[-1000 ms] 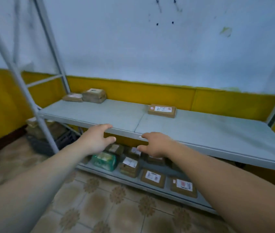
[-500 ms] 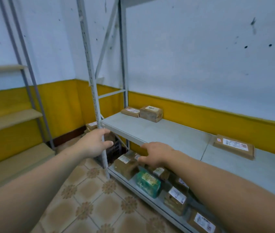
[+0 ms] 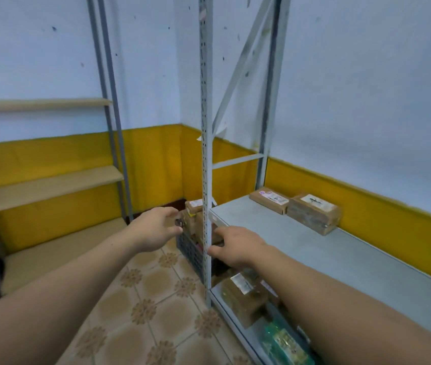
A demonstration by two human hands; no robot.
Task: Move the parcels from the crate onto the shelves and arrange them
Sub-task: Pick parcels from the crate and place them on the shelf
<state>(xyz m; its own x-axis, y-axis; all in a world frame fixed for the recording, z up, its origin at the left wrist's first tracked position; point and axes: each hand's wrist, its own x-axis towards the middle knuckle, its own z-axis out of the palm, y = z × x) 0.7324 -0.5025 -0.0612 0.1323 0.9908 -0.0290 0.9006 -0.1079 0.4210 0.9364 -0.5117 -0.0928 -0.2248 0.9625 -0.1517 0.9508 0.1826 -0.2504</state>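
Note:
A dark plastic crate (image 3: 190,250) stands on the floor in the corner, left of the grey metal shelf (image 3: 341,259), with brown parcels (image 3: 194,206) piled in it. My left hand (image 3: 153,229) reaches toward the crate, fingers loosely spread and empty. My right hand (image 3: 235,246) hovers by the shelf's front upright, fingers relaxed, holding nothing. Two brown parcels (image 3: 313,213) lie at the back left of the middle shelf. On the lower shelf sit a brown parcel (image 3: 243,299) and a green packet (image 3: 283,343).
The perforated grey upright (image 3: 206,154) of the shelf stands between my hands and partly hides the crate. A second rack with wooden shelves (image 3: 43,188) runs along the left wall. Patterned floor tiles (image 3: 146,312) lie in front.
My view has swung left from the shelf's middle to its left end and the corner crate. Both hands have moved with it toward the crate, still empty.

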